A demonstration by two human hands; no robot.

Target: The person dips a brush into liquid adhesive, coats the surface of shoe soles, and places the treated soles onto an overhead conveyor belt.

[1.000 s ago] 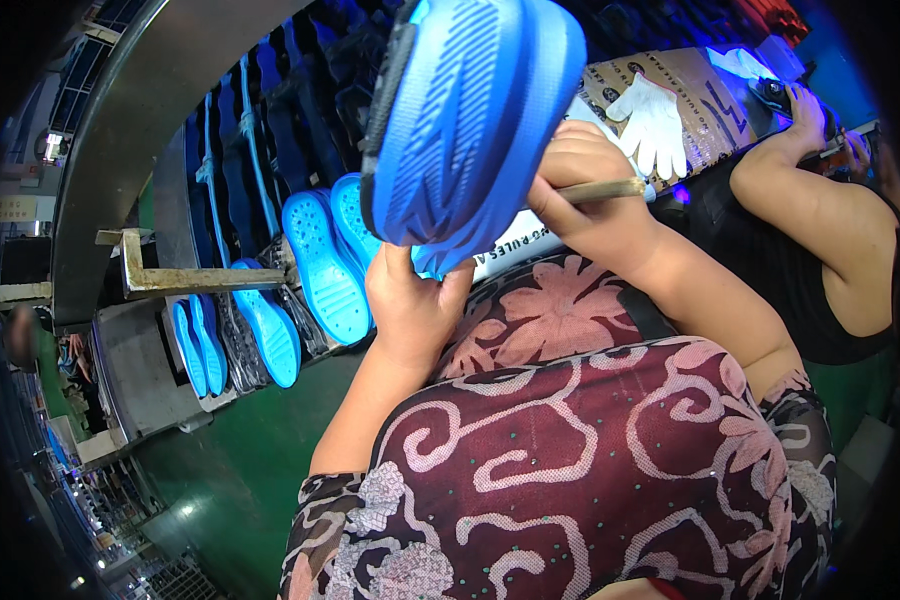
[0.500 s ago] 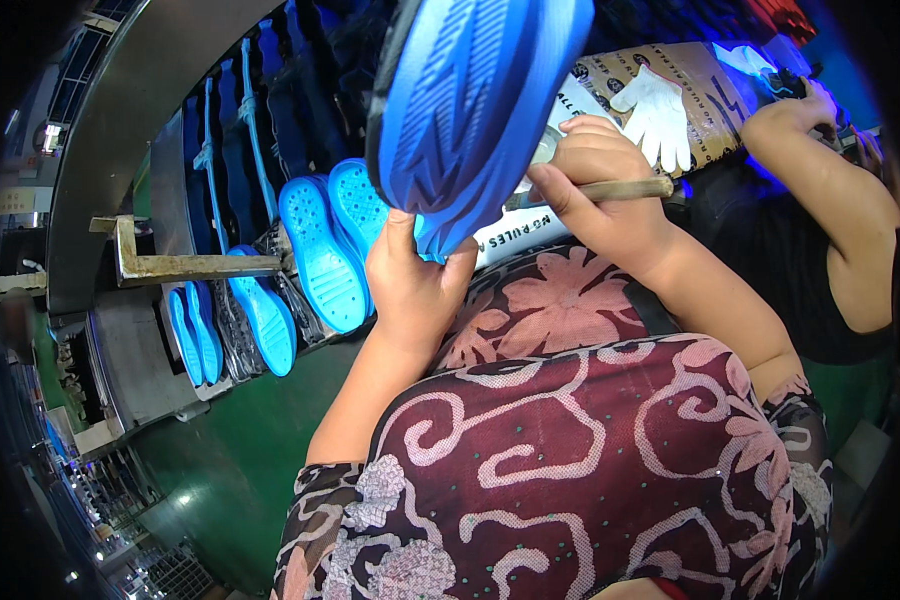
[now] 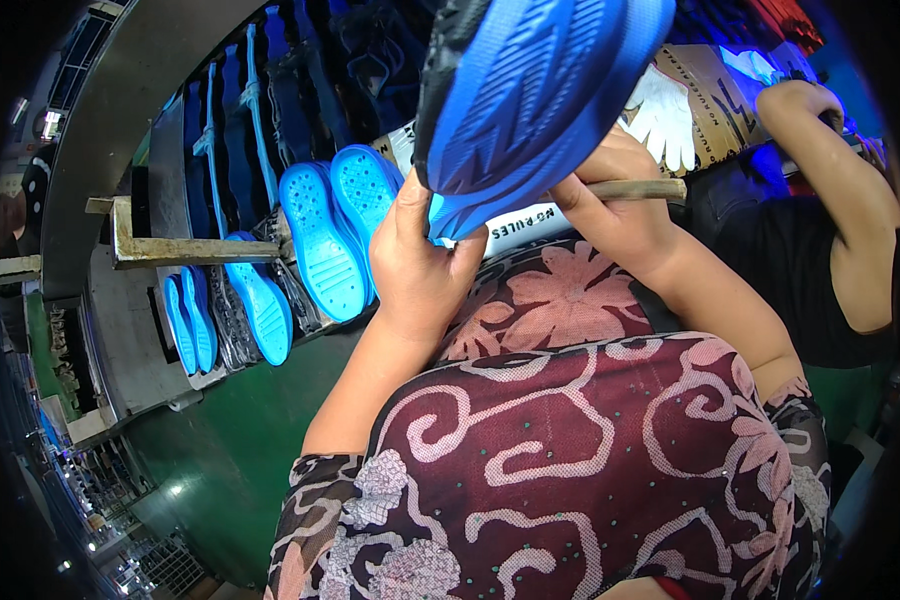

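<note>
Head view: left hand (image 3: 422, 262) pinches one blue shoe (image 3: 540, 100) by its lower end; right hand (image 3: 625, 205), beside it, grips one handled tool (image 3: 640, 189).
The shoe, cut off above, hides the tool's far end; left of the shoe, at least five light-blue soles (image 3: 315, 240), one partly covered; right, one partly hidden white glove (image 3: 662, 122).

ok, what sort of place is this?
Likely a shoe workshop or factory: light-blue perforated sole-shaped pieces lie side by side, the left hand grips a ridged blue shoe part with black edging, and a black-clad co-worker is close by on the right.
</note>
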